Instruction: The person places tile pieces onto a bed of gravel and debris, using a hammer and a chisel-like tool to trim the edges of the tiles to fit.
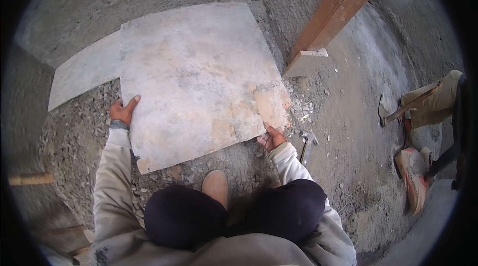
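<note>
A large, pale, worn plywood sheet (194, 76) spreads in front of me, stained with brown patches and chipped along its near right edge. My left hand (123, 110) grips its left edge, thumb on top and fingers out of sight at the side. At the near right edge, my right hand (272, 139) is closed round the board from below, thumb on top. A second pale board (84, 69) lies partly under the sheet at the far left. Beside my right hand, a claw hammer (307, 146) rests on the ground.
A wooden post (333, 14) stands on a small block (306, 63) beyond the sheet's right corner. Rubble (84, 131) covers the ground at left. At far right are another person's leg (433, 99), a hoe-like tool (406, 109) and a crumpled sack (413, 176). Rough walls rise behind.
</note>
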{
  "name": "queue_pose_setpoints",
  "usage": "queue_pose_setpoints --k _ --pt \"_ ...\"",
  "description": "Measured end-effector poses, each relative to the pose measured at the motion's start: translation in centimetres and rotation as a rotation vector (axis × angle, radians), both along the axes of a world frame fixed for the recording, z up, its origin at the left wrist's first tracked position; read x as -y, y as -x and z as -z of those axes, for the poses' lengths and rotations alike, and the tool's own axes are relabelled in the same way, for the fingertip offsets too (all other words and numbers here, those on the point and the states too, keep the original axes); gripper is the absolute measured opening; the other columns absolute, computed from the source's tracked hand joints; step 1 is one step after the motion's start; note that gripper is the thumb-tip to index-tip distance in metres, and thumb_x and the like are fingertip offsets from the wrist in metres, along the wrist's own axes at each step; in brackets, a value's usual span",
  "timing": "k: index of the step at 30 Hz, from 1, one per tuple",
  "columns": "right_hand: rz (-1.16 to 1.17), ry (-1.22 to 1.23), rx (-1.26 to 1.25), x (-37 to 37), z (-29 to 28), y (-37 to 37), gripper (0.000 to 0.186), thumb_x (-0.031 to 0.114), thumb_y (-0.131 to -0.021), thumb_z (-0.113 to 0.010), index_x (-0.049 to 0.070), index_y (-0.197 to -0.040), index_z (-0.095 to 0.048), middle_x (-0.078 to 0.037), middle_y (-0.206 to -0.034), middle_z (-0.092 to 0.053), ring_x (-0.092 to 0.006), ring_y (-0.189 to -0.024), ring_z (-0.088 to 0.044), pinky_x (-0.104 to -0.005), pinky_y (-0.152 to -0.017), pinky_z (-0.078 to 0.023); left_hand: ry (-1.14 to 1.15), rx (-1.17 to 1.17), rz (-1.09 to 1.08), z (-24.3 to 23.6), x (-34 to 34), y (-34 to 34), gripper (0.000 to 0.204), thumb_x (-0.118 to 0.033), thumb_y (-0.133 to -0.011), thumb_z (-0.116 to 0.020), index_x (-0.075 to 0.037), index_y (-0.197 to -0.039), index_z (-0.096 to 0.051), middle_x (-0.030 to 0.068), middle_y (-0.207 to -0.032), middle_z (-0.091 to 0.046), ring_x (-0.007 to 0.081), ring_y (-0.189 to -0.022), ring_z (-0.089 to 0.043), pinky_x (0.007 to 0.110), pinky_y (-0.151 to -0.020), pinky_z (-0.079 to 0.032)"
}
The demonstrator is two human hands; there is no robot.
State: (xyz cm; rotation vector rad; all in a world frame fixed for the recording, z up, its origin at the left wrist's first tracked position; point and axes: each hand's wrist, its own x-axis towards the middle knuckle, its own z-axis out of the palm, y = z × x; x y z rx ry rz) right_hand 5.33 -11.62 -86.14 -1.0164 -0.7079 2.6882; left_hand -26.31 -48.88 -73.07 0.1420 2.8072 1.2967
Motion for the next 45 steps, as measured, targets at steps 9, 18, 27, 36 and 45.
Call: queue_pose_setpoints --k 9,18,27,36,45 --pt "-0.064 -0.066 0.126 -6.5 1.9 9.9 0.021 0.018 -0.084 -0.061 0.006 -0.1 -0.054 -0.008 -0.084 -0.061 -0.0221 -0.067 -0.063 -0.0331 -0.054 -0.053 0.255 -0.082 -0.113 -0.5 -4.3 7.9 0.093 -0.059 -0.058 -0.07 0.018 -0.107 -0.053 0.0297 -0.104 -0.059 0.036 -0.1 -0.058 0.035 -0.09 -0.044" --pt "-0.13 -0.171 0.227 -8.8 4.8 13.4 0.019 0.022 -0.084 -0.063 0.009 -0.097 -0.057 -0.004 -0.081 -0.063 -0.0168 -0.063 -0.062 -0.0275 -0.047 -0.049 0.292 -0.057 -0.095 6.1 -7.9 13.1 0.088 -0.06 -0.058 -0.069 0.014 -0.104 -0.058 0.0284 -0.102 -0.06 0.0365 -0.099 -0.059 0.036 -0.09 -0.043" --pt "-0.163 -0.279 0.35 -9.8 5.7 12.9 0.028 0.019 -0.079 -0.069 0.004 -0.094 -0.049 -0.007 -0.079 -0.058 -0.0165 -0.057 -0.061 -0.0267 -0.041 -0.048 0.33 -0.099 -0.017 10.6 -8.0 14.1 0.072 -0.056 -0.064 -0.067 0.009 -0.095 -0.063 0.0245 -0.093 -0.064 0.0352 -0.091 -0.061 0.038 -0.085 -0.045" --pt "-0.093 -0.215 0.238 -9.3 4.5 12.8 0.015 0.018 -0.083 -0.065 0.008 -0.087 -0.054 0.0 -0.069 -0.059 -0.0126 -0.053 -0.059 -0.025 -0.043 -0.048 0.196 -0.082 -0.028 6.1 -8.7 11.5 0.069 -0.054 -0.065 -0.068 0.009 -0.094 -0.063 0.024 -0.092 -0.064 0.0338 -0.089 -0.062 0.037 -0.081 -0.046" --pt "-0.056 -0.17 0.289 -9.2 5.2 12.8 0.014 0.017 -0.083 -0.063 0.01 -0.094 -0.057 -0.002 -0.071 -0.059 -0.0157 -0.055 -0.06 -0.0297 -0.046 -0.05 0.355 -0.039 -0.003 7.9 -8.2 13.1 0.072 -0.056 -0.067 -0.066 0.011 -0.096 -0.062 0.0253 -0.093 -0.064 0.0333 -0.089 -0.062 0.037 -0.082 -0.045"
